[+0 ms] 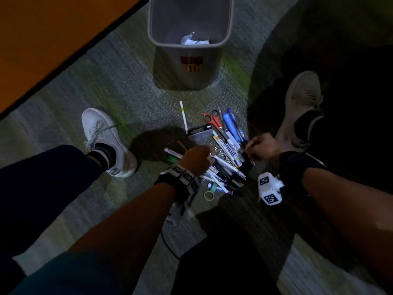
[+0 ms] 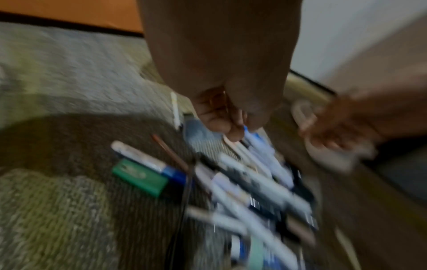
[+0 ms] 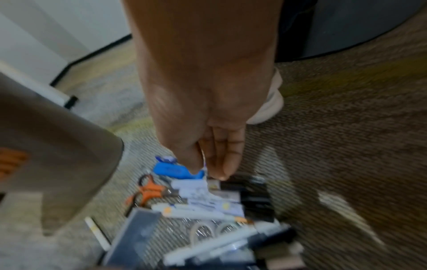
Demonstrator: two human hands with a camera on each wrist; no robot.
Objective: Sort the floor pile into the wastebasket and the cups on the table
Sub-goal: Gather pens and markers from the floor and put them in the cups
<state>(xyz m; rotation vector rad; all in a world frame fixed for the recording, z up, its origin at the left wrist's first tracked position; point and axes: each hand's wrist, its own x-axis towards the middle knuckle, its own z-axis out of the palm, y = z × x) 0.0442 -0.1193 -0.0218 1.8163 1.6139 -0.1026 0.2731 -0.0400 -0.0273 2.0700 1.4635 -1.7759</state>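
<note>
Paper [image 1: 194,40] already in wastebasket [image 1: 227,28] at 12 o'clock; pile [image 1: 223,158] mostly unsorted; left hand [image 1: 196,158] pinches a pen, right hand [image 1: 262,149] curled, hold unclear.

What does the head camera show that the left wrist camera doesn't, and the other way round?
Only the head view shows the wastebasket with crumpled paper inside, plus the red scissors. Only the left wrist view shows the green block plainly and the left hand's curled fingers from beneath. Both show the marker pile on the carpet.
</note>
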